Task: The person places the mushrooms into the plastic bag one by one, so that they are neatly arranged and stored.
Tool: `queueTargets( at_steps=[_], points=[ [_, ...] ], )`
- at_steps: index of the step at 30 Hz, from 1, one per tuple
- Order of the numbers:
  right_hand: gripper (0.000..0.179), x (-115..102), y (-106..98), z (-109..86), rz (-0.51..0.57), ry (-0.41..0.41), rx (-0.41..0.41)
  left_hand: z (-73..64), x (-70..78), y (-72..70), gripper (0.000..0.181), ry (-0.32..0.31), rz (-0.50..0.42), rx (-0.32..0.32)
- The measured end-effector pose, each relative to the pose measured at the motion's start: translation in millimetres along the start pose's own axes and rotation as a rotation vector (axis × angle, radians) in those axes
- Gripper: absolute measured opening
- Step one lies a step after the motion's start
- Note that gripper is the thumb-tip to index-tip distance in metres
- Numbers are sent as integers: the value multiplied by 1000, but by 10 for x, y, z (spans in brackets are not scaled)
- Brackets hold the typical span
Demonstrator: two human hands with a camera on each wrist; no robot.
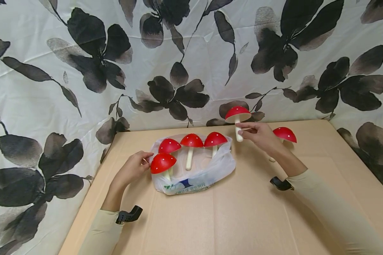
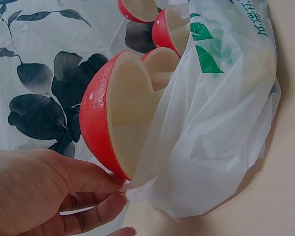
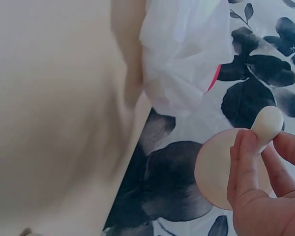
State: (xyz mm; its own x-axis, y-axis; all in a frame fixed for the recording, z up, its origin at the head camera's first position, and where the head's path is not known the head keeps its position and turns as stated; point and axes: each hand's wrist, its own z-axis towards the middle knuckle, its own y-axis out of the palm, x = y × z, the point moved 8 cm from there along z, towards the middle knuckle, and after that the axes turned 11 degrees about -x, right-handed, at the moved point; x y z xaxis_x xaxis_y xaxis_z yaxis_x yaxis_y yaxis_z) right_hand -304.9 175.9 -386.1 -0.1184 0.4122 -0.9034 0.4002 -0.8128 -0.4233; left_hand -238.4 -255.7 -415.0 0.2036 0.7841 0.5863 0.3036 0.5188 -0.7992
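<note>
My right hand (image 1: 258, 134) pinches the pale stem of a red-capped toy mushroom (image 1: 238, 114), holding it cap up above the back of the table. In the right wrist view, the stem's rounded end (image 3: 269, 122) sticks out between thumb and fingers. A white plastic bag (image 1: 210, 173) stands wide at the mouth with several similar mushrooms (image 1: 192, 140) inside, caps upward. At the bag's left edge, my left hand (image 1: 135, 166) pinches the thin plastic between thumb and forefinger, right beside the nearest mushroom's cap (image 2: 96, 115).
Another red mushroom (image 1: 284, 134) is on the table to the right, partly hidden behind my right hand and forearm. A white cloth with dark flowers (image 1: 217, 71) hangs behind the light wooden table (image 1: 191, 223). Each wrist wears a black band (image 1: 129, 214).
</note>
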Motion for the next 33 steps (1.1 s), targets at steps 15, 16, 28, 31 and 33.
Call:
queueTargets(
  at_steps=[15, 16, 28, 31, 33],
  points=[
    [42, -314, 313, 44, -6, -97, -103, -33, -11, -5, 38, 16, 2, -2],
    [42, -328, 337, 47, -2, -102, -113, -33, -10, -5, 38, 17, 3, -2],
    [39, -518, 679, 78, 7, -215, -201, -39, -38, -6, 38, -6, -10, -26],
    [40, -558, 763, 90, -9, -240, -207, -44, -46, -2, 38, -3, -8, -28],
    [40, -585, 821, 98, -22, -248, -208, -49, -49, 0, 38, 0, -6, -28]
  ],
)
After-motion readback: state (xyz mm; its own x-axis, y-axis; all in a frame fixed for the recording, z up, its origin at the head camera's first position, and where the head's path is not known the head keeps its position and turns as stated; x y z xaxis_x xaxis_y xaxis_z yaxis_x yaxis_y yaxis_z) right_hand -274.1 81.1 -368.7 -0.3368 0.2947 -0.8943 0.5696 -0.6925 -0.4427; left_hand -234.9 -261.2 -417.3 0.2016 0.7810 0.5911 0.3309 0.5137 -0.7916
